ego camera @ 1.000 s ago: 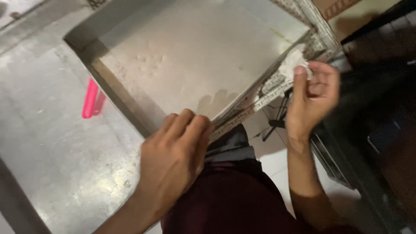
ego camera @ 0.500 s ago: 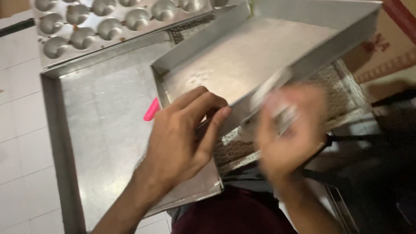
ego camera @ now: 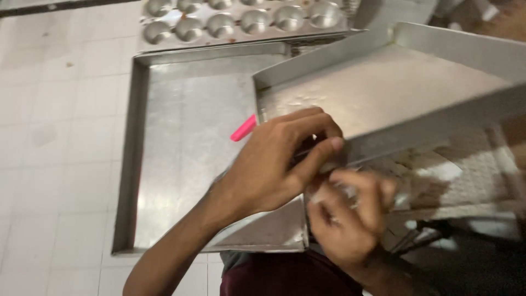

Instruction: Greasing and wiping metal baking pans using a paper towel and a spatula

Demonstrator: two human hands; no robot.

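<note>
We are seeing two bare hands, left hand and right hand, no rings, no watch, no gloves showing. Forearms are running bare, no sleeves reaching wrists. We are noticing dark maroon garment at bottom edge, grey cloth strip showing above it. Right hand is looking blurred.

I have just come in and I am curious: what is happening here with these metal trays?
A person's left hand grips the near edge of a tilted metal tray. The right hand, blurred, is just below that edge. A larger flat tray lies beneath with a pink object on it; a cup mould tray sits behind.
</note>
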